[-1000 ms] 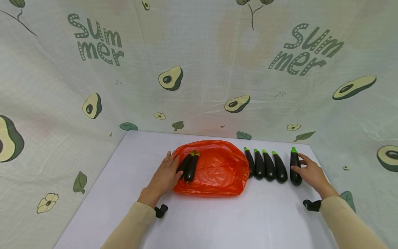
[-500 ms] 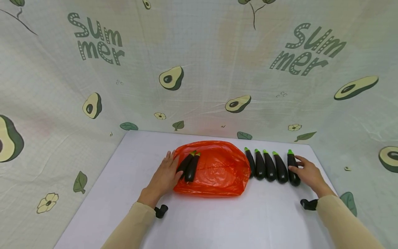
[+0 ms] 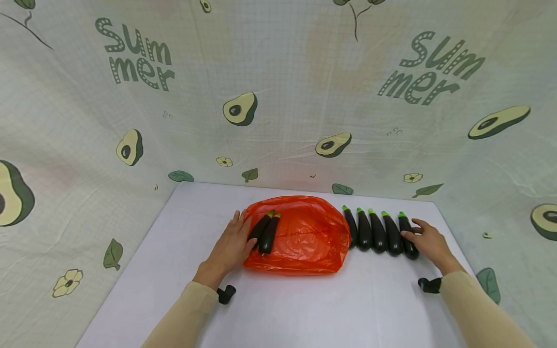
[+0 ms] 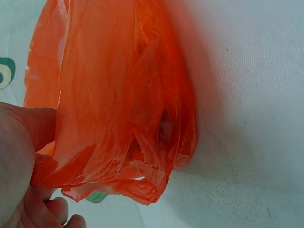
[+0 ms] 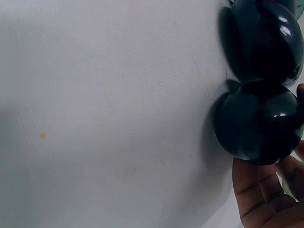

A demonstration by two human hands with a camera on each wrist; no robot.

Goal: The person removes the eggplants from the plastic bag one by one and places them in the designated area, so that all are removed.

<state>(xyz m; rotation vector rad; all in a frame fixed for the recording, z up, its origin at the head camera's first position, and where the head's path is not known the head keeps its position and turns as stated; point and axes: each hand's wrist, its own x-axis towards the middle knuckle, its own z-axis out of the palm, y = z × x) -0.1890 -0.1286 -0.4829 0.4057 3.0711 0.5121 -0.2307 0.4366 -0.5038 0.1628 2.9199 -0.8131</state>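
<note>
An open red plastic bag [image 3: 311, 237] lies on the table with two eggplants [image 3: 268, 234] at its left side. My left hand [image 3: 230, 244] holds the bag's left edge; in the left wrist view the thumb [image 4: 45, 126] is on one side of the red film and the fingers are on the other. Right of the bag, several dark eggplants with green tops stand side by side in a row. At the row's right end, my right hand [image 3: 428, 244] holds the last eggplant [image 3: 408, 239], its thumb over the top and its fingers along the right side. This eggplant touches its neighbour [image 5: 268, 45].
The white table [image 3: 304, 309] is backed by a pale cloth [image 3: 278, 87] printed with avocados and lettering, which also hangs at both sides. A black wrist camera [image 3: 226, 294] sits on the left wrist and another camera [image 3: 430, 285] on the right.
My right hand has shifted the last eggplant leftward across the table, closing the gap to the row. The left hand and the bag have stayed put.
</note>
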